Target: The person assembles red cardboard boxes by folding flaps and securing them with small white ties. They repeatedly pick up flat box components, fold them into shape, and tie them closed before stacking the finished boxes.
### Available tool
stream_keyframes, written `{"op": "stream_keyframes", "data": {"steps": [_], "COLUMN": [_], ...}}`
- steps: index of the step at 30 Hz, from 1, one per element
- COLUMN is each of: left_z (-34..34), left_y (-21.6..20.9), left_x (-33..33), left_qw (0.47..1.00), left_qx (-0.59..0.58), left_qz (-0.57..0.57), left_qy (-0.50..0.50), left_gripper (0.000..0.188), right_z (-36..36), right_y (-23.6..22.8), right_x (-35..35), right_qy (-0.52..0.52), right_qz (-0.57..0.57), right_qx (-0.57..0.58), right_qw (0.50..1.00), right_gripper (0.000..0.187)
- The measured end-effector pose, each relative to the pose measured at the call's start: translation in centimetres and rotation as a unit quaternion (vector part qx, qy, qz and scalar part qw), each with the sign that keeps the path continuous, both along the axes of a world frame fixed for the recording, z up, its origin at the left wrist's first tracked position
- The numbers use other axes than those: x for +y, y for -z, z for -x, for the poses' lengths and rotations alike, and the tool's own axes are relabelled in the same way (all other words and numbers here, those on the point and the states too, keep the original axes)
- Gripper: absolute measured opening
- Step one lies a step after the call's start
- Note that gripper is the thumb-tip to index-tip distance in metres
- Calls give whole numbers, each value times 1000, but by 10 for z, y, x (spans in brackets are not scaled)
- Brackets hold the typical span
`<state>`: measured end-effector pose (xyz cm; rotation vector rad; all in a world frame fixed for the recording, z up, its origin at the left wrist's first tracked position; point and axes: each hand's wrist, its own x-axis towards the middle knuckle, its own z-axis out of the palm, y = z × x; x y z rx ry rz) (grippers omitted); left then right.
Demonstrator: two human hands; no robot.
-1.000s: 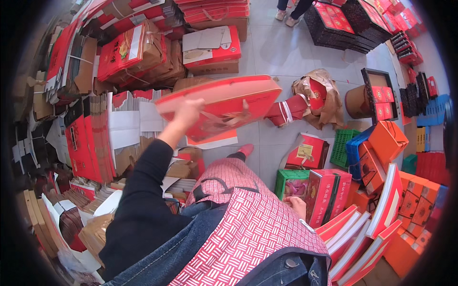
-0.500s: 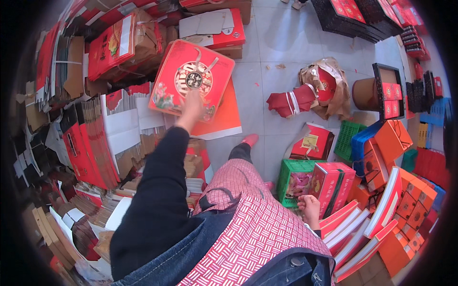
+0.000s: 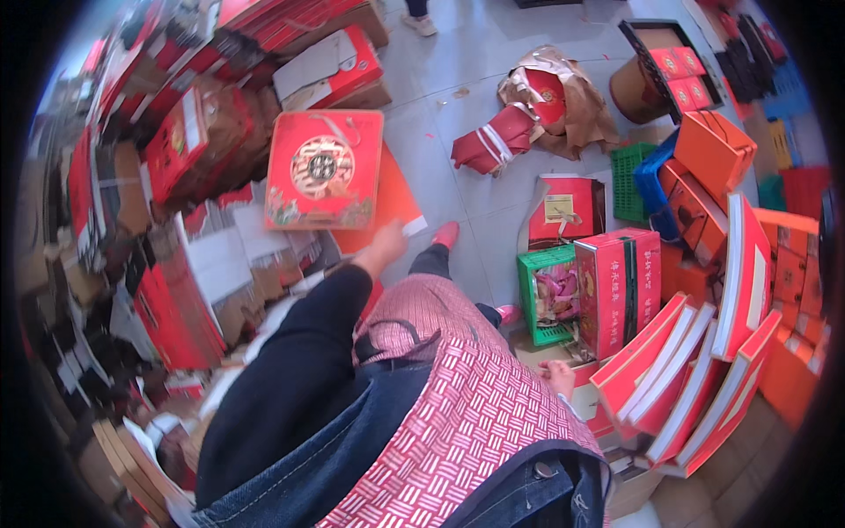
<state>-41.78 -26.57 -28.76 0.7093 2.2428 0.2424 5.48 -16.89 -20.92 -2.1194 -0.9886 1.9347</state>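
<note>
"What has moved?"

"The left hand (image 3: 385, 247) has come off the red gift box (image 3: 322, 198), which it met half a second ago; it is now to the near right, apart from it. The whole view has swung too."

"And nearest the body?"

"The right hand (image 3: 558, 377), just beside the leaning red boxes (image 3: 664, 409). Its fingers look loosely curled around nothing visible; whether it is closed, I cannot tell."

"The left one?"

"Blurred. Nothing shows in it, but open or closed I cannot tell. It is by the near edge of the orange sheet (image 3: 393, 198)."

"So how far along?"

"The gift box lies face up on the left, over part of that sheet. Setting it down looks done, I judge."

"And left over?"

"The leaning boxes stand unheld, near right. Farther off, the strapped red bundle (image 3: 480, 151) and the brown-paper package (image 3: 585, 123) lie unhandled on the floor (image 3: 484, 216). How much remains, I cannot tell."
</note>
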Motion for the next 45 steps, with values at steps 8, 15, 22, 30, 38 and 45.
{"op": "stream_keyframes", "data": {"steps": [8, 15, 22, 30, 38, 45], "left_z": [-31, 79, 206, 260, 218, 195], "left_y": [-31, 72, 228, 326, 397, 379], "left_x": [-58, -170, -290, -325, -296, -272], "left_qw": [990, 919, 782, 489, 336, 191], "left_qx": [-22, 36, -12, -118, -267, -293], "left_qz": [-64, -46, 26, -240, -509, -368], "left_qy": [-123, -390, -622, -830, -746, -862], "left_gripper": [26, 31, 53, 71, 51, 67], "right_z": [-65, 136, 424, 660, 740, 756], "right_y": [83, 91, 238, 419, 475, 466], "right_x": [-23, 45, 54, 39, 16, -25], "right_qy": [9, -169, -374, -415, -380, -393], "right_qz": [162, 63, 77, 99, 87, -118], "right_qx": [30, 60, 40, -26, 59, 117], "right_qw": [986, 982, 923, 904, 919, 905], "right_gripper": [14, 22, 40, 78, 62, 24]}}
